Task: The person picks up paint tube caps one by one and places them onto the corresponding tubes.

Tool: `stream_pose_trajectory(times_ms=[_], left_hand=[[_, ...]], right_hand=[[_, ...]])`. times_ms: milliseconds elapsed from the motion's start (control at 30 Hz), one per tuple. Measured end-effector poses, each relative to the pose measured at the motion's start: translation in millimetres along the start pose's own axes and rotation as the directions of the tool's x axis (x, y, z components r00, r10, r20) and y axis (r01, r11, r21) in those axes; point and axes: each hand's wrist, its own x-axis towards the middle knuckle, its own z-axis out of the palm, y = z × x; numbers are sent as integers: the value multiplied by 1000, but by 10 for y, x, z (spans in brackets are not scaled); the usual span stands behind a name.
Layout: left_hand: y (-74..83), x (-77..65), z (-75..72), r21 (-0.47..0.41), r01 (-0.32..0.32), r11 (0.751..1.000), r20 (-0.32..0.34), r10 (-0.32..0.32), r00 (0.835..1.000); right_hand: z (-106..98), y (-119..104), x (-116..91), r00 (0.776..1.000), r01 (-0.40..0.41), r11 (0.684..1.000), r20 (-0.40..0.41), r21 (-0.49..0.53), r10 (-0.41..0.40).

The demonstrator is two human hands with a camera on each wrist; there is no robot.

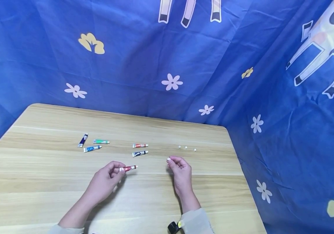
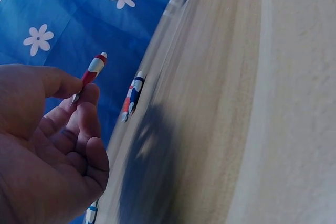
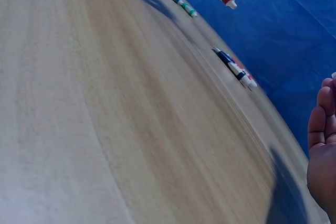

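Note:
My left hand (image 1: pixel 104 180) pinches a small dark red paint tube (image 1: pixel 130 168) by its flat end, thumb against fingers, above the table. The tube's white nozzle points right, as the left wrist view shows of the same red tube (image 2: pixel 96 66). Between thumb and forefinger, my right hand (image 1: pixel 182 175) holds a tiny white cap (image 1: pixel 168 159), off to the right of the nozzle. Beyond the hands lie an orange-red tube (image 1: pixel 140 146) and a navy tube (image 1: pixel 140 153), side by side. Three small white caps, one of them a cap (image 1: pixel 186 147), sit past the right hand.
Farther left on the wooden table (image 1: pixel 53 182) lie a green tube (image 1: pixel 101 141), a blue tube (image 1: pixel 92 149) and a dark purple-blue tube (image 1: pixel 83 140). A blue patterned cloth (image 1: pixel 131 65) hangs behind the table and along its right side.

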Motion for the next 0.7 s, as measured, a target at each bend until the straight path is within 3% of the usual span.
stream_pose_trajectory(times_ms=[700], left_hand=[[72,-22,-11,-40,-17,999,15,18,1000]], right_hand=[[192,16,-63,997,-17,1000,78,-20,19]])
